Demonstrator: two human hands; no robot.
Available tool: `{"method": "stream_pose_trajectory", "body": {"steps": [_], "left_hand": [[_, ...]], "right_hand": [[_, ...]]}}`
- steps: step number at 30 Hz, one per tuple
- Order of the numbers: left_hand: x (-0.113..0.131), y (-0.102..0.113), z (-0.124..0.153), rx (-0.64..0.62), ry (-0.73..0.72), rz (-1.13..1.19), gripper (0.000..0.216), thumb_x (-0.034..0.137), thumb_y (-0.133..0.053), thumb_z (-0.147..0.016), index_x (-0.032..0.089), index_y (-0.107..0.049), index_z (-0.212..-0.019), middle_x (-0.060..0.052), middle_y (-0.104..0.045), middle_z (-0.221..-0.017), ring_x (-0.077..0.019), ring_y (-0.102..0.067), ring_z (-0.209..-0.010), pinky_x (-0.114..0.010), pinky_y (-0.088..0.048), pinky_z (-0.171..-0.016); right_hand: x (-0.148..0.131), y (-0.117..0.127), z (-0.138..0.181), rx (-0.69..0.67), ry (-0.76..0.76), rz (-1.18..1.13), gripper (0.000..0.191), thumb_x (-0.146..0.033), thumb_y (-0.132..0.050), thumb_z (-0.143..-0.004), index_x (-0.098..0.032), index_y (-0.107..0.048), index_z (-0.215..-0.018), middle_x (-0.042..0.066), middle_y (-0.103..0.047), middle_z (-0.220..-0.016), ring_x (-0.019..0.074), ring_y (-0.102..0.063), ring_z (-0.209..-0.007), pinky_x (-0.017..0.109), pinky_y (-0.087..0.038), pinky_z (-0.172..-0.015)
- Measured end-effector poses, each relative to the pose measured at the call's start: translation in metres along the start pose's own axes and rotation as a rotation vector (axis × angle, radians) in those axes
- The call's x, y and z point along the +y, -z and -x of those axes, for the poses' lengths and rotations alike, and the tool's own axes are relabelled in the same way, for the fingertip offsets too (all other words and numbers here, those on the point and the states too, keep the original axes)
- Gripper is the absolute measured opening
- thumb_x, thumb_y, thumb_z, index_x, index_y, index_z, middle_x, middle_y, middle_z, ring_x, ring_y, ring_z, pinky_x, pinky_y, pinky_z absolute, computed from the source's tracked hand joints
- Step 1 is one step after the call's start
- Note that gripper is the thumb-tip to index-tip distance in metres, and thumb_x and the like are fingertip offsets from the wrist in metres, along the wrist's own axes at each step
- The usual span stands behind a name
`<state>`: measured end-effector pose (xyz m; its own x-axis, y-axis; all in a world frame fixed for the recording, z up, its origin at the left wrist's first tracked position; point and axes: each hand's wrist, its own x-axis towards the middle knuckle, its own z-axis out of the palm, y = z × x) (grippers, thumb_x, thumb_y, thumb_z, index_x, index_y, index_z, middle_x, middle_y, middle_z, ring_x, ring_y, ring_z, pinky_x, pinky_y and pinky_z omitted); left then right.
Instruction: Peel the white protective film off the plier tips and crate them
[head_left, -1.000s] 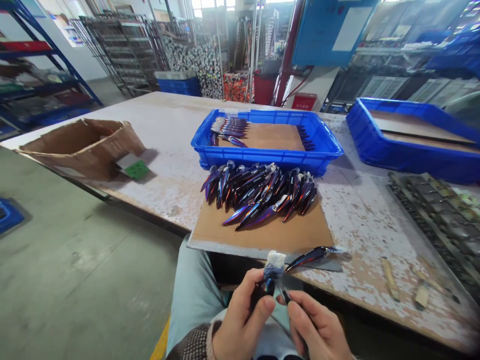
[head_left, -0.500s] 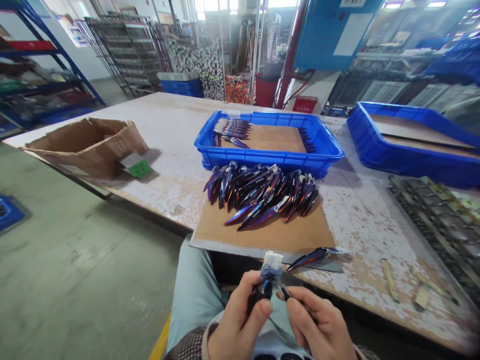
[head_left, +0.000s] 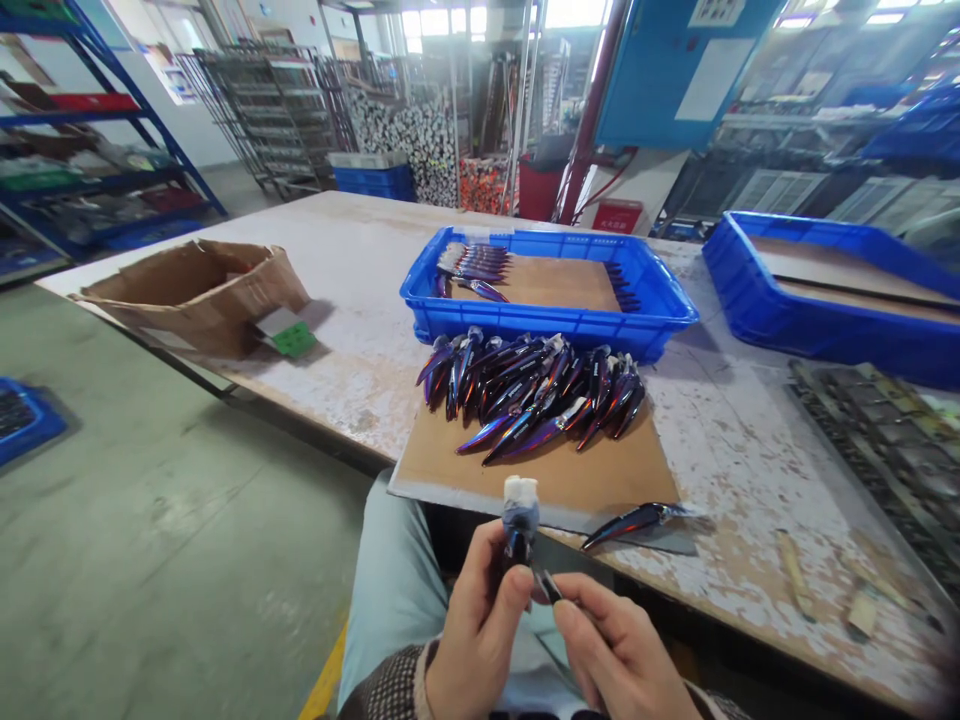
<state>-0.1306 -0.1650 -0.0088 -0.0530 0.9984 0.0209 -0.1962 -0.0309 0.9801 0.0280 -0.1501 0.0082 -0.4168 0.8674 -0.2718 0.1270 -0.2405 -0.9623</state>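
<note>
My left hand (head_left: 480, 630) is closed around a dark, iridescent blue-purple piece (head_left: 519, 530) held upright, its top end wrapped in white tape. My right hand (head_left: 615, 650) pinches a small thin dark tool (head_left: 547, 585) against that piece. Both hands are over my lap, just in front of the table edge. A pile of several similar glossy blue-purple pieces (head_left: 532, 390) lies on a cardboard sheet (head_left: 540, 470). One single piece (head_left: 634, 520) lies at the sheet's near right corner.
A blue tray (head_left: 551, 320) behind the pile holds cardboard and rows of pieces. A second blue tray (head_left: 825, 300) stands at right, a metal rack (head_left: 885, 450) in front of it. An open cardboard box (head_left: 195, 290) sits at left. Shelving stands behind.
The view has shifted slightly left and up. My hands have moved a little left with the taped piece, still working on it with the small tool.
</note>
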Motion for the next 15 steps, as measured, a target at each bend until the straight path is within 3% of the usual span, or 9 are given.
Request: {"method": "stream_pose_trajectory", "body": {"steps": [9,15], "left_hand": [[-0.0052,0.0021,0.0013,-0.014,0.003,0.022,0.032,0.042,-0.056,-0.099,0.023,-0.055,-0.125,-0.004,-0.063,-0.099,-0.0138,-0.056,-0.079,-0.024,-0.049,-0.073],[-0.0072,0.0023,0.0052,-0.077,0.02,0.039,0.032,0.041,-0.056,-0.099,0.022,-0.056,-0.126,-0.005,-0.064,-0.096,-0.0188,-0.06,-0.089,-0.031,-0.051,-0.083]], "right_hand": [[0.0051,0.0019,-0.0031,-0.018,-0.004,-0.016,0.054,-0.066,-0.048,-0.096,-0.016,-0.068,-0.099,-0.01,-0.033,-0.046,0.0078,-0.025,-0.04,0.021,-0.023,-0.041],[0.0057,0.0038,-0.0017,0.07,0.039,-0.013,0.055,-0.065,-0.048,-0.096,-0.015,-0.07,-0.1,-0.007,-0.042,-0.044,0.0102,-0.034,-0.038,0.023,-0.03,-0.042]]}}
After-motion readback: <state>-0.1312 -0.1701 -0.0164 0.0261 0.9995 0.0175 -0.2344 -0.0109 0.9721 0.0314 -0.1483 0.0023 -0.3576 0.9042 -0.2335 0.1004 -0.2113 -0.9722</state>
